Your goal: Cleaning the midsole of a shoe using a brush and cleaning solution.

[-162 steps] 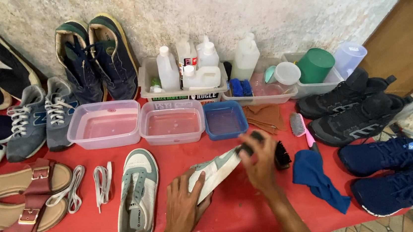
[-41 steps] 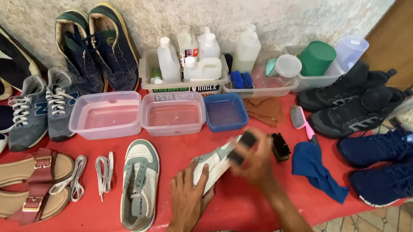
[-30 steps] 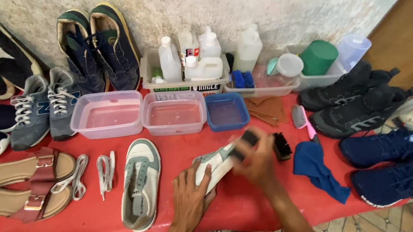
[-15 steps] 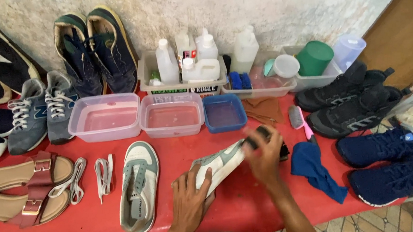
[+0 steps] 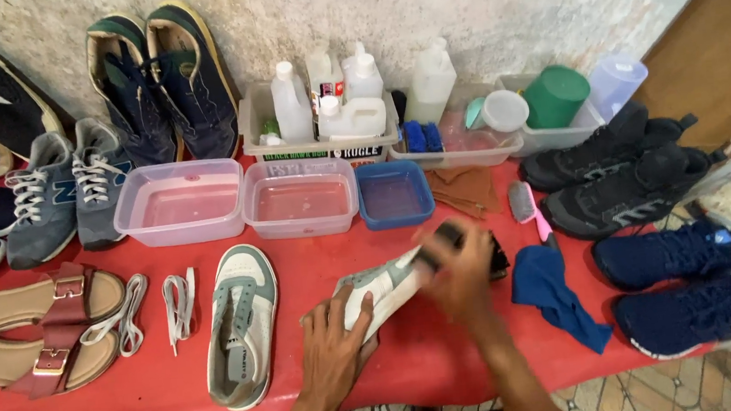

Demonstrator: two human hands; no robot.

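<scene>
Presently left hand (image 5: 334,345) pins the white-and-green sneaker (image 5: 381,288) on its side on the red surface (image 5: 449,357); right hand (image 5: 459,263), blurred, grip closed on a dark brush (image 5: 449,232) against it.

Table cover: red cloth (image 5: 449,357).
Tubs: two clear tubs of water (image 5: 178,202) (image 5: 299,196), small blue tub (image 5: 394,193) to their right.
Rear trays: white bottles (image 5: 348,101), green cup (image 5: 555,96).
Left side: tan sandals (image 5: 37,331), loose white laces (image 5: 180,297), grey trainers (image 5: 65,192).
Centre: lone white-and-green shoe (image 5: 242,326), unlaced.
Right side: black trainers (image 5: 618,170), navy trainers (image 5: 698,282), blue rag (image 5: 554,290), pink brush (image 5: 526,207).
</scene>
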